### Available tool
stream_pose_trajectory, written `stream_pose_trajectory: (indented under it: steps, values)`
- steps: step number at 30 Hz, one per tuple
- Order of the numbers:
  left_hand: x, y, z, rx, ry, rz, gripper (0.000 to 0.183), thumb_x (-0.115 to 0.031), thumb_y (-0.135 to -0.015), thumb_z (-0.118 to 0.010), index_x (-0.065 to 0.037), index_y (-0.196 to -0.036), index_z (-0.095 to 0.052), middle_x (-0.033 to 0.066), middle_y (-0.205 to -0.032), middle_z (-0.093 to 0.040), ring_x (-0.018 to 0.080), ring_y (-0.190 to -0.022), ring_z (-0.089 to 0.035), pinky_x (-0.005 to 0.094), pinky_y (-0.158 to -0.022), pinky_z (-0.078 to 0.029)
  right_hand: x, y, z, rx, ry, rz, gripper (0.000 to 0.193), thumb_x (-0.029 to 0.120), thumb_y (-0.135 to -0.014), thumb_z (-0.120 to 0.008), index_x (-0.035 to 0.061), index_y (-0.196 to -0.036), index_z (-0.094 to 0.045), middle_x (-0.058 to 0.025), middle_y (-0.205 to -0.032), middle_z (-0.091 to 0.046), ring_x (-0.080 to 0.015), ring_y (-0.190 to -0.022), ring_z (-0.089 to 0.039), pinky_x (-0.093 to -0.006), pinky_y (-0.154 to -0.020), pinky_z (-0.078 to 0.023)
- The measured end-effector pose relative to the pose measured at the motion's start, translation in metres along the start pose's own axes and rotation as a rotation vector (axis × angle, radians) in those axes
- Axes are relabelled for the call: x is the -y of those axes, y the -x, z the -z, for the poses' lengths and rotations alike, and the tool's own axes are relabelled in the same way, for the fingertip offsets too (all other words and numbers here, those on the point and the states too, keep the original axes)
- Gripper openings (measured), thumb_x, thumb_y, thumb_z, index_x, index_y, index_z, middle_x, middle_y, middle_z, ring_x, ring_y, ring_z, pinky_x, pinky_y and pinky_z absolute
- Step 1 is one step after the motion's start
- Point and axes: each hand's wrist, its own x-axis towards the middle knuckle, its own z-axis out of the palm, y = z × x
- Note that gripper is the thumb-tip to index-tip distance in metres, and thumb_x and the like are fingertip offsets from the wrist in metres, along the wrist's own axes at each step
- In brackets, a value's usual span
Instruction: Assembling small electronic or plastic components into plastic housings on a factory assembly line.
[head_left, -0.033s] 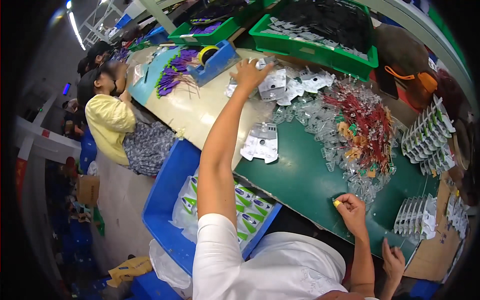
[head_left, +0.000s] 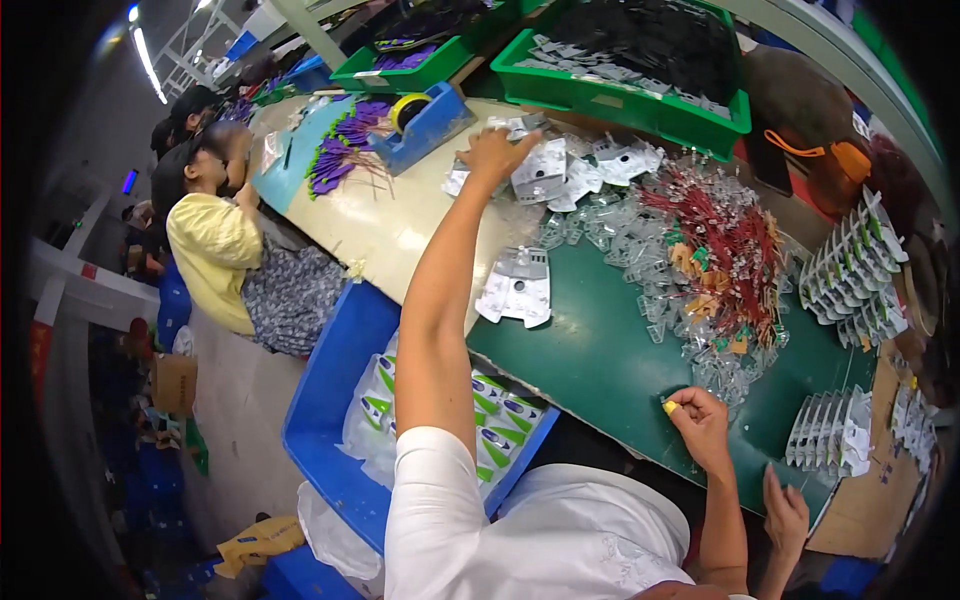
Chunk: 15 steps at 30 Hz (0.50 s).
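Observation:
My left hand [head_left: 490,155] is stretched out to the back of the table, fingers spread over a heap of white-and-grey plastic housings [head_left: 541,172]. Whether its fingertips touch one of them is hard to see. A similar housing [head_left: 517,290] lies by itself on the edge of the green mat [head_left: 600,345]. My right hand [head_left: 700,415] is near the front edge of the mat, fingers curled in a pinch, with something yellow on the thumb tip. Anything between those fingers is too small to make out. Beyond it spreads a pile of clear plastic pieces [head_left: 655,285] and red wires [head_left: 735,245].
Another person's hand [head_left: 786,510] is at the lower right, beside a row of stacked white parts [head_left: 830,430]. A blue crate [head_left: 335,370] with bagged parts stands below my left arm. Green bins [head_left: 620,95] line the back. A blue tape dispenser [head_left: 425,130] sits at the back left.
The whole view has shifted very slightly. Both of my hands keep their places and poses.

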Motion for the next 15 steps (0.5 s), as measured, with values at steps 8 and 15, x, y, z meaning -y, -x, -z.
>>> stream_pose_trajectory:
  steps: [8, 15]
  values:
    - [-0.031, 0.103, 0.012, 0.21, 0.009, -0.198, 0.069, -0.065, -0.083, -0.057, -0.011, -0.126, -0.064, 0.0135, -0.132, -0.057, 0.0333, -0.129, -0.047, 0.0677, -0.106, -0.022, -0.001, -0.002, 0.005, -0.002, 0.011, 0.044, 0.004, -0.001, -0.085, -0.067, -0.0012, -0.089, -0.066, 0.0069, -0.063, -0.052, 0.0012, -0.055, -0.041, -0.0189, -0.05, -0.032]
    - [-0.07, 0.144, 0.036, -0.213, 0.131, -0.539, 0.055, -0.046, -0.09, -0.064, -0.008, -0.127, -0.056, 0.0124, -0.13, -0.057, 0.0331, -0.124, -0.049, 0.0632, -0.105, -0.027, -0.008, -0.001, 0.006, 0.011, -0.003, 0.089, 0.005, -0.001, -0.085, -0.067, -0.0013, -0.09, -0.066, 0.0064, -0.065, -0.053, 0.0007, -0.055, -0.041, -0.0191, -0.05, -0.032]
